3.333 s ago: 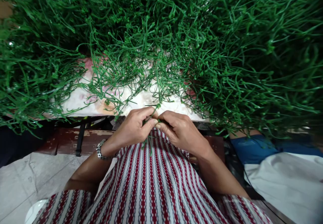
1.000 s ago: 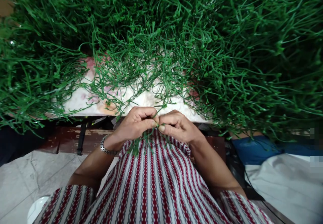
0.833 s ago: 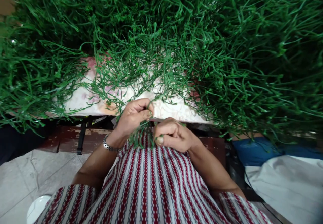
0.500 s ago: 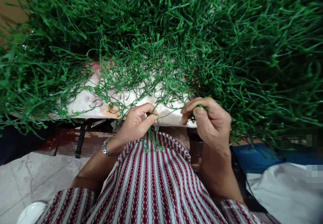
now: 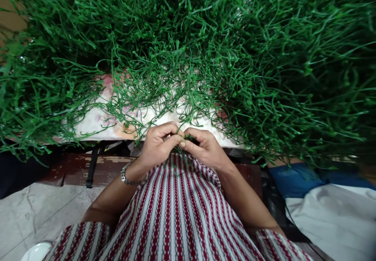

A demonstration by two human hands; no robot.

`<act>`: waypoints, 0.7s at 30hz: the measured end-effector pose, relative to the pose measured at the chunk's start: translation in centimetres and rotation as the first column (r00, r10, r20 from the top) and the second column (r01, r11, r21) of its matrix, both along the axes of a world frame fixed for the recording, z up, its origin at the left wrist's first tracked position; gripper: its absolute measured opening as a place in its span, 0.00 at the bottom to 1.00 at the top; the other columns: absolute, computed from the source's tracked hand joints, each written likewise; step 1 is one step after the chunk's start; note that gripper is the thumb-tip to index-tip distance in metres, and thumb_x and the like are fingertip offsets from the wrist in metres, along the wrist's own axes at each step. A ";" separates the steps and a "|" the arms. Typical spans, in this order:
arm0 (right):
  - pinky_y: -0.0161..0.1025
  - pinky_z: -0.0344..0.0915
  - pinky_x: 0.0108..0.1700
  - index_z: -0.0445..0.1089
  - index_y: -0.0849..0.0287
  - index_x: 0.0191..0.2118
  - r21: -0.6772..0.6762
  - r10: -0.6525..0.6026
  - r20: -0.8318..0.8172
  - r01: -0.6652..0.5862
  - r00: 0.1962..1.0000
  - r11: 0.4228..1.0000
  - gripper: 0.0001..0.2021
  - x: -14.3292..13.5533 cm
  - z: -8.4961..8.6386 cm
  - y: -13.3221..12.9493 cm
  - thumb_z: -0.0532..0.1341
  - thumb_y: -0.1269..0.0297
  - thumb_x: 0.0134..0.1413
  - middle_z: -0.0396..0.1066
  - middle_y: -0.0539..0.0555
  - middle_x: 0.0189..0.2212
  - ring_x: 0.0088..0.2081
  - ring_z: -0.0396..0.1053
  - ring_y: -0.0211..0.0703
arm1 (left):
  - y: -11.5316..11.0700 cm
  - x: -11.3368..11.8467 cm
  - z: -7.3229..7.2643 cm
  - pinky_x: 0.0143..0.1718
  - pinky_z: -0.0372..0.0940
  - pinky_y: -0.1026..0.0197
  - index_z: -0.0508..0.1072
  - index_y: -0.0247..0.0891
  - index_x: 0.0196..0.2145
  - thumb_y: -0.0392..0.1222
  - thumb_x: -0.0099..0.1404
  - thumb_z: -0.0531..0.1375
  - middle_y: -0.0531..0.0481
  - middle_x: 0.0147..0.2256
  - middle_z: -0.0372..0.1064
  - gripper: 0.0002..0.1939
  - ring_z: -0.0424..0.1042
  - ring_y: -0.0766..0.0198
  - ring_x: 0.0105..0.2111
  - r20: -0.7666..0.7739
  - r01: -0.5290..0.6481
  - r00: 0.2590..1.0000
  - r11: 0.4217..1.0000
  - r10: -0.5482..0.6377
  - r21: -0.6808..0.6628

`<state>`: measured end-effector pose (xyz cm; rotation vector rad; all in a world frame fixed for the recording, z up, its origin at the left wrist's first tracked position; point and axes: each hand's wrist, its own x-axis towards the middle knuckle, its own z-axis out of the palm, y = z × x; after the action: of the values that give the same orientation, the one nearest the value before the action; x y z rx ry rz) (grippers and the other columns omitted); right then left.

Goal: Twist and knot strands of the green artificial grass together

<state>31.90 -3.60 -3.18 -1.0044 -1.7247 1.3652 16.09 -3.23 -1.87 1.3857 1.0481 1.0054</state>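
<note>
My left hand [image 5: 160,142] is closed in a pinch on thin green stems at the near edge of the floral cloth [image 5: 88,124]. Beside it, my right hand [image 5: 205,147] is closed too, its thumb and fingertips meeting those of my left hand around the stems. Some stem ends hang below the fingers over the striped garment. Beyond both hands, a large heap of green stems [image 5: 182,26] spreads across the cloth, with thinner, looser strands nearest me.
A brown wooden bench [image 5: 79,167] with a black strap [image 5: 93,167] lies below the cloth's edge. At the lower right are blue fabric [image 5: 296,178] and white fabric [image 5: 337,218]. Part of a white round object [image 5: 37,252] shows on the tiled floor at lower left.
My right hand has moved left and now touches my left hand at the fingertips. The single stem stretched between the hands no longer shows. My left hand has stayed nearly in place.
</note>
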 end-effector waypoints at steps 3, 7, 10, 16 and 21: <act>0.29 0.50 0.26 0.60 0.63 0.23 0.130 0.063 -0.112 -0.048 0.992 0.990 0.13 0.1 0.1 0.1 0.58 0.64 0.55 0.53 0.45 0.20 0.23 0.52 0.29 | -0.1 0.2 0.2 0.24 0.52 0.66 0.70 0.35 0.21 0.39 0.53 0.62 0.54 0.20 0.61 0.07 0.58 0.70 0.22 0.285 0.065 0.959 0.977 -0.004 -0.203; 0.30 0.53 0.27 0.62 0.63 0.23 0.188 0.207 -0.270 -0.159 0.940 0.969 0.12 0.2 0.1 0.6 0.58 0.64 0.54 0.57 0.47 0.20 0.23 0.55 0.30 | -0.1 0.6 0.9 0.22 0.51 0.67 0.71 0.34 0.19 0.40 0.47 0.66 0.54 0.18 0.61 0.09 0.57 0.72 0.20 0.476 0.141 0.879 0.929 0.041 -0.342; 0.31 0.56 0.29 0.64 0.63 0.24 0.188 0.250 -0.318 -0.198 0.915 0.962 0.10 0.3 0.1 1.0 0.58 0.64 0.54 0.61 0.49 0.21 0.25 0.59 0.31 | -0.2 0.7 1.1 0.21 0.51 0.67 0.72 0.33 0.19 0.40 0.45 0.67 0.54 0.17 0.60 0.09 0.56 0.72 0.19 0.512 0.178 0.858 0.909 0.044 -0.376; 0.32 0.59 0.30 0.68 0.64 0.26 0.158 0.234 -0.330 -0.191 0.915 0.969 0.11 0.4 -0.3 1.0 0.59 0.62 0.54 0.64 0.51 0.21 0.26 0.63 0.33 | -0.3 0.9 1.0 0.22 0.52 0.67 0.71 0.34 0.19 0.40 0.46 0.66 0.53 0.19 0.61 0.08 0.57 0.72 0.20 0.550 0.180 0.831 0.894 0.085 -0.410; 0.33 0.61 0.31 0.67 0.63 0.26 0.184 0.189 -0.325 -0.134 0.927 0.974 0.11 0.1 0.0 0.8 0.58 0.61 0.55 0.66 0.52 0.22 0.26 0.64 0.34 | -0.4 1.5 1.1 0.22 0.52 0.67 0.70 0.34 0.18 0.39 0.45 0.66 0.54 0.18 0.59 0.08 0.56 0.72 0.20 0.576 0.140 0.805 0.900 0.139 -0.413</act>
<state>31.97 -2.81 -3.23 -0.5084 -1.6458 1.3851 17.59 -3.62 -0.79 0.6218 0.7248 1.0288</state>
